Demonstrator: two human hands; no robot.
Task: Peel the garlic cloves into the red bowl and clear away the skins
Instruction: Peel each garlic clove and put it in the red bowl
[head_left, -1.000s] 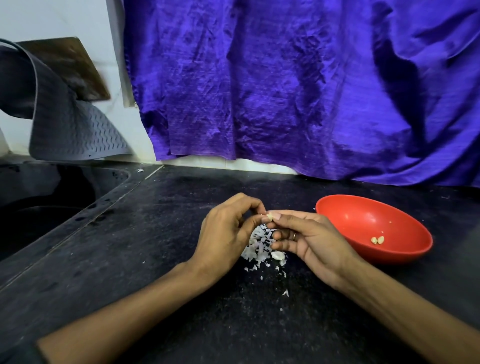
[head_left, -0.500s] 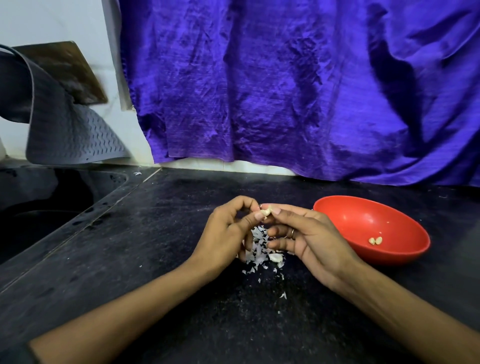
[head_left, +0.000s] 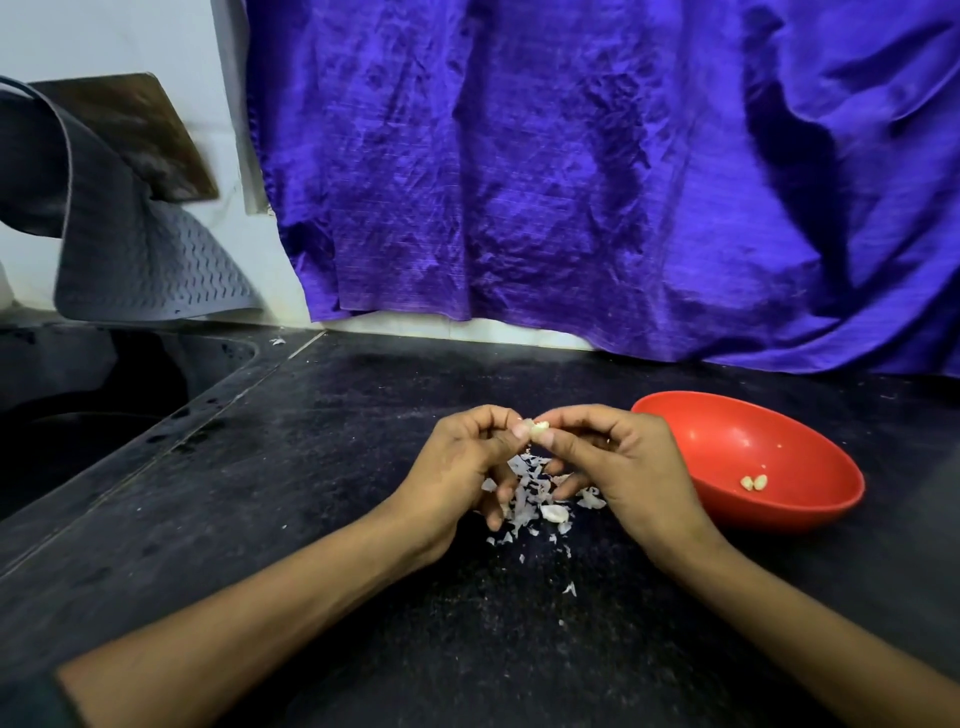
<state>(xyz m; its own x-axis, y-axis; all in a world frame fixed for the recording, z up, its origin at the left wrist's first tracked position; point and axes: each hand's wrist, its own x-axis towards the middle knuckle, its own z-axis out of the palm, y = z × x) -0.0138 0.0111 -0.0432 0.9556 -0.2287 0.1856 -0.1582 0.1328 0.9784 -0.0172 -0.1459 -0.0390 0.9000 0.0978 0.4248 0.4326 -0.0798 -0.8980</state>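
Pinching one pale garlic clove (head_left: 537, 428) together, both hands (head_left: 618, 467) hover over papery skins (head_left: 530, 493).

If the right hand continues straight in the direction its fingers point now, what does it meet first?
The right hand points leftward, so it would likely meet the left hand first; both already pinch the same garlic clove.

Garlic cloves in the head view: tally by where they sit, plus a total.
In the red bowl, peeled cloves: 2
Pinched between left hand and right hand, clove: 1
On the counter among the skins, clove: 1
Total: 4
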